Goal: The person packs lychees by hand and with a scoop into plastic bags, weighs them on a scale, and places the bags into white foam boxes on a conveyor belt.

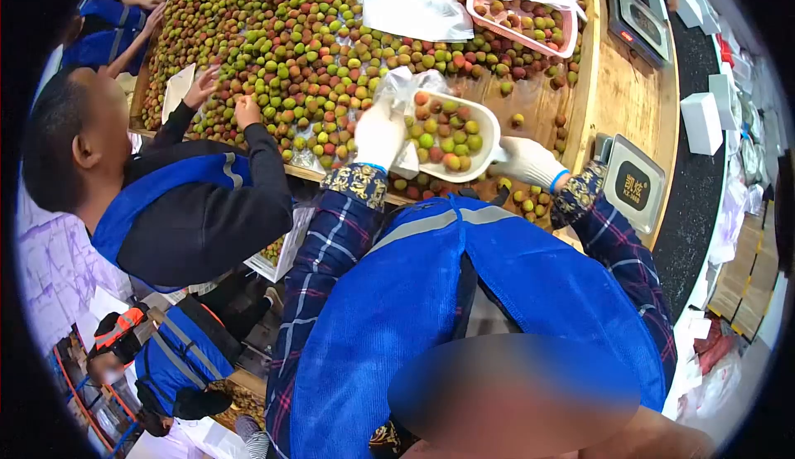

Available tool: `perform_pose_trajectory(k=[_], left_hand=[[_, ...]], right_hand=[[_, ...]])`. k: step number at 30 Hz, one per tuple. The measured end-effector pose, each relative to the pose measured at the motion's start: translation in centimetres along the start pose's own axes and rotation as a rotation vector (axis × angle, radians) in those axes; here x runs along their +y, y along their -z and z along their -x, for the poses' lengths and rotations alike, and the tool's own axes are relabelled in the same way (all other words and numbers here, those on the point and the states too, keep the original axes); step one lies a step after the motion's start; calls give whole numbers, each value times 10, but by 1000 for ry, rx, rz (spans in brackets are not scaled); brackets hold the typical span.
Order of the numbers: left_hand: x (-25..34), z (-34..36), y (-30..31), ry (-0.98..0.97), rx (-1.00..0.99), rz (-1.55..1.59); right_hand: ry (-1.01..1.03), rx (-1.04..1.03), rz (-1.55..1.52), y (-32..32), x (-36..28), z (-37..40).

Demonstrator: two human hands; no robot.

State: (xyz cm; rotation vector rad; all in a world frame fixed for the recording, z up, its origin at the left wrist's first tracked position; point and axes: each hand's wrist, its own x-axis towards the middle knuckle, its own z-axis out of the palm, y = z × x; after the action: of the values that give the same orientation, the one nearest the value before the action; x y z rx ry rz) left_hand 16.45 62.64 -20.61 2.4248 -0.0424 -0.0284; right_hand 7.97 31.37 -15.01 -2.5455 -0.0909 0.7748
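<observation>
My right hand (pixel 532 163), in a white knit glove, is closed on the right rim of a white plastic basket (pixel 489 128). Red-green lychees (pixel 447 134) partly fill this basket, which is tilted toward the left. At its left side my left hand (pixel 381 134), also gloved, is closed on a clear plastic bag (pixel 402 85); the fingertips are partly hidden by the film. The bag touches or overlaps the basket's upper left rim. Below both hands, more loose lychees (pixel 530 202) lie along the near edge of the wooden table.
Loose lychees (pixel 306 53) cover much of the table. A pink basket (pixel 567 38) and white sheet (pixel 414 8) lie beyond. Scales (pixel 633 184) (pixel 642 19) stand right, beside a black belt (pixel 704 202). A co-worker's hands (pixel 200 88) (pixel 247 111) are over the fruit at left.
</observation>
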Motion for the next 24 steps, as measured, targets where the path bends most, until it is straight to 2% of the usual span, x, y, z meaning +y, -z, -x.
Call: perform_pose_trajectory(k=[3, 5, 6, 9, 11, 13, 15, 16, 17, 19, 21, 22, 23, 24], left_hand=[[12, 18, -15, -42, -128, 26], [18, 30, -19, -50, -211, 109], [25, 38, -15, -61, -167, 219], [37, 52, -3, 57, -426, 603], [54, 60, 14, 229, -741, 747], [55, 64, 12, 265, -785, 925], [53, 55, 10, 5, -549, 602], [48, 51, 12, 194, -515, 515], [43, 49, 19, 151, -412, 591], [41, 45, 34, 206, -259, 597], [32, 42, 35, 182, -281, 491], [29, 42, 33, 164, -292, 384], [30, 44, 29, 158, -296, 382], [34, 47, 23, 153, -374, 514]], right_hand=[[24, -75, 11, -5, -17, -22], [-51, -117, -117, 1, -30, -28], [-35, -88, -140, -2, -30, -33], [-33, -53, -309, -6, -25, -39], [-68, -22, -310, -4, -30, -37], [-103, 12, -308, -2, -35, -33], [-123, 39, -376, 0, -32, -25], [-125, 42, -377, -2, -25, -22], [-148, 62, -441, -7, -16, -18], [-179, 90, -509, -9, -11, -9], [-213, 236, -376, -1, -20, -1], [-231, 231, -313, 2, -24, 0], [-234, 236, -317, 2, -27, -1], [-172, 284, -223, 2, -31, -1]])
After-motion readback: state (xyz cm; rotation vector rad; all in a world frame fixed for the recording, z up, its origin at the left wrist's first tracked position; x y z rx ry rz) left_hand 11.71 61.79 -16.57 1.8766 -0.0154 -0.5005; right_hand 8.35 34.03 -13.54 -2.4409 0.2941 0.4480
